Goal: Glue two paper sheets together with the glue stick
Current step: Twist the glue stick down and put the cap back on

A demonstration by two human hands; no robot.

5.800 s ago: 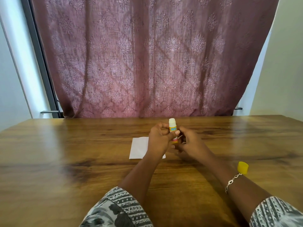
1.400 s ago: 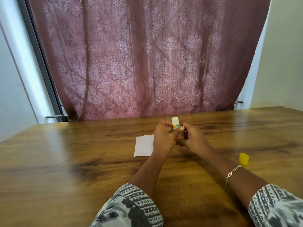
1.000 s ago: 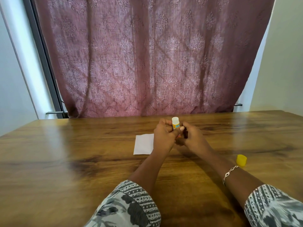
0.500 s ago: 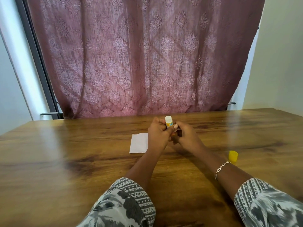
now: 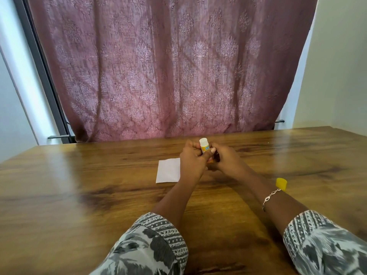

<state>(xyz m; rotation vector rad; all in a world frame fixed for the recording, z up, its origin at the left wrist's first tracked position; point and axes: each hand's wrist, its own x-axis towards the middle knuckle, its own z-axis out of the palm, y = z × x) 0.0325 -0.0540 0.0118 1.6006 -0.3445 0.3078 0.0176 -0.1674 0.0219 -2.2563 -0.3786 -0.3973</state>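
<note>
A small glue stick (image 5: 204, 145) with a yellow label and a bare white tip stands upright between both hands, above the wooden table (image 5: 79, 195). My left hand (image 5: 191, 161) wraps around its body, thumb across the label. My right hand (image 5: 226, 160) grips its lower end, which the fingers hide. White paper (image 5: 168, 170) lies flat on the table just left of my left hand, partly covered by it; I cannot tell if it is one sheet or two. The yellow cap (image 5: 281, 183) sits on the table beside my right forearm.
A maroon patterned curtain (image 5: 168, 66) hangs behind the table's far edge. A pale wall (image 5: 337, 66) stands to the right. My right wrist wears a silver bracelet (image 5: 270, 197).
Both hands stay on the glue stick in nearly the same place. The camera view has shifted slightly; the cap and the paper have not moved on the table.
</note>
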